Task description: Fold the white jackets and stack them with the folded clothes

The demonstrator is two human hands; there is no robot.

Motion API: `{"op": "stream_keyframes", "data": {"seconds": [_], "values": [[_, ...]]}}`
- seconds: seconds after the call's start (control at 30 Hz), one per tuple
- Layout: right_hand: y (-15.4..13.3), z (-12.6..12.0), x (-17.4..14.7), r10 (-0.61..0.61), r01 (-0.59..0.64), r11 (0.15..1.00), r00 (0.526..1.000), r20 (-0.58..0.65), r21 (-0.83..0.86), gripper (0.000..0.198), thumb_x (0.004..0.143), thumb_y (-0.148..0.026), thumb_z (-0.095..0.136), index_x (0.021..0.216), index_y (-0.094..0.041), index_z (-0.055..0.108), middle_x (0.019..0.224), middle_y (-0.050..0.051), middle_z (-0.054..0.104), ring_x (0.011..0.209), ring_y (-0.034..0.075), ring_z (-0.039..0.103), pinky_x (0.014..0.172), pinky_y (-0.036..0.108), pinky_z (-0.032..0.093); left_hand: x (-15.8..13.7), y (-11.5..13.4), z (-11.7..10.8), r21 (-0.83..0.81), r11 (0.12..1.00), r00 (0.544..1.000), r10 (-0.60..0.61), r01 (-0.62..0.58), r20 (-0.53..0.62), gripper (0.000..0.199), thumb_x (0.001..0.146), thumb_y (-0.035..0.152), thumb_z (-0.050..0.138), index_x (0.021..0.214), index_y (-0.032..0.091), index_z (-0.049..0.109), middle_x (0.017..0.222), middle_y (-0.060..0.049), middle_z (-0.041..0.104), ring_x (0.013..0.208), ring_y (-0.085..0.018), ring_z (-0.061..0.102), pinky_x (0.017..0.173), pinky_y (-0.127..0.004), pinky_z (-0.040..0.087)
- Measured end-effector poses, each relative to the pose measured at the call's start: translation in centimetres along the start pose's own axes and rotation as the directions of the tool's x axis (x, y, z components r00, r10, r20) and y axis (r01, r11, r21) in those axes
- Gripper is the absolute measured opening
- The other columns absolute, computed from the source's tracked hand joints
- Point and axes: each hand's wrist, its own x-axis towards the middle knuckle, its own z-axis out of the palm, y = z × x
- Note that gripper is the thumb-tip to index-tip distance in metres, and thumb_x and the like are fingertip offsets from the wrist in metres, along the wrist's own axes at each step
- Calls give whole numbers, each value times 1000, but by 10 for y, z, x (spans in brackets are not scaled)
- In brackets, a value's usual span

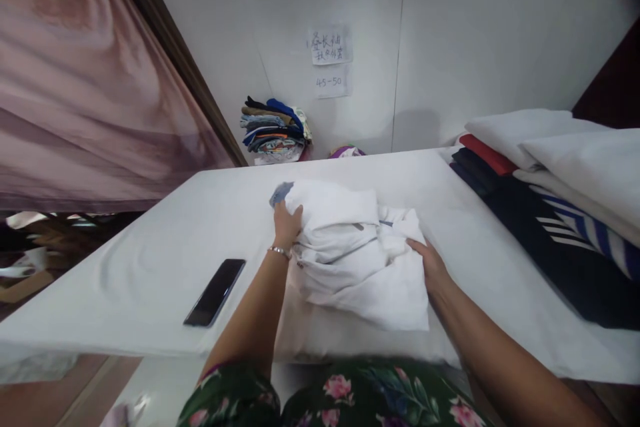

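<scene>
A white garment [350,273] lies bunched on the white-covered table [150,227], directly in front of me and between my two hands. My left hand [287,223] is at its far left corner, thumb spread from the fingers, right beside a gray-blue patch of cloth [281,194]; whether those fingers are closed on anything, I cannot tell. My right hand [431,265] pinches the right edge, thumb on top, fingers hidden by the cloth. The bundle lies rightward of my left hand and leftward of my right, with no clear long axis; the left reaches farther from my body. A phone [215,292] rests to the left, folded clothes [540,233] to the right.
</scene>
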Motion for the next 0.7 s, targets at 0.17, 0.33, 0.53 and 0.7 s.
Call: {"op": "stream_keyframes", "data": {"seconds": [0.17,0.33,0.53,0.7], "values": [[1,-2,1,-33,33,999,999,-33,-9,52,67,-28,73,117,-21,63,97,4,75,88,26,71,75,37,59,-58,-22,-17,85,996,998,-26,21,61,49,85,38,57,127,12,54,153,-18,34,143,-29,28,118,-42,22],[-1,1,-6,-122,117,985,992,-36,-125,48,70,-37,73,115,-21,64,100,4,74,88,25,70,75,34,58,-97,-35,-38,-6,927,913,-367,374,177,57,86,51,55,131,15,51,134,-17,57,124,-28,54,104,-39,41],[-5,-10,-1,-288,147,801,945,-157,-580,60,70,-40,72,127,-24,59,118,5,68,109,26,63,92,35,52,-124,-23,-36,-407,732,818,-362,546,447,50,71,37,74,113,14,60,101,-11,72,100,-26,65,89,-39,50],[-18,-4,-10,-588,421,467,805,83,-778,59,79,-36,62,136,-25,52,147,6,46,136,25,41,115,42,31,-135,-3,-43,-602,416,731,-345,681,589,47,63,24,73,108,16,62,96,-10,73,95,-28,68,86,-41,54]]}}
